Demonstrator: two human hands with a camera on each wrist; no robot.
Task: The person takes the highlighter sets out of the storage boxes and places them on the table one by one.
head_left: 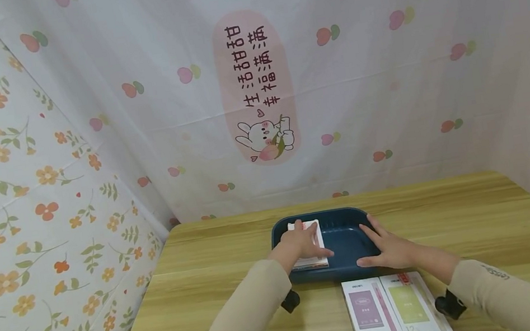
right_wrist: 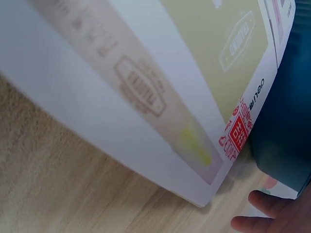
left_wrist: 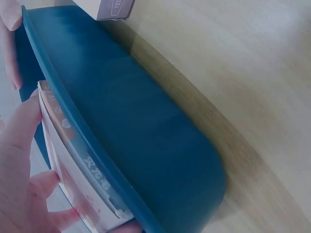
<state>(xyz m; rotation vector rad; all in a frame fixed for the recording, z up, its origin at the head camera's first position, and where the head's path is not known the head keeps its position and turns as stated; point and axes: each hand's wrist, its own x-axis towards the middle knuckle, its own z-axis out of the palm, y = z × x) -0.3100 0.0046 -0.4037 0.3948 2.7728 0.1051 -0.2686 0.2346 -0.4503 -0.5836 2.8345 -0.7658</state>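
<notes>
A blue plastic bin (head_left: 351, 273) stands on the table. White flat packs (head_left: 322, 261) lie in its left end; the left wrist view shows their printed edge (left_wrist: 90, 167) behind the bin's near wall. My left hand (head_left: 301, 242) rests over the packs with its fingers spread and the thumb at their right side. My right hand (head_left: 388, 247) reaches over the bin's right rim with fingers apart, holding nothing. Two white pen boxes lie side by side in front of the bin, one with a purple panel (head_left: 366, 309), the other with a yellow-green panel (head_left: 406, 304).
The wood-grain table (head_left: 202, 298) extends to both sides of the bin. A patterned curtain (head_left: 361, 89) hangs behind it, with a flowered cloth (head_left: 29, 221) along the left. Black wrist camera mounts (head_left: 291, 301) sit beneath the wrists.
</notes>
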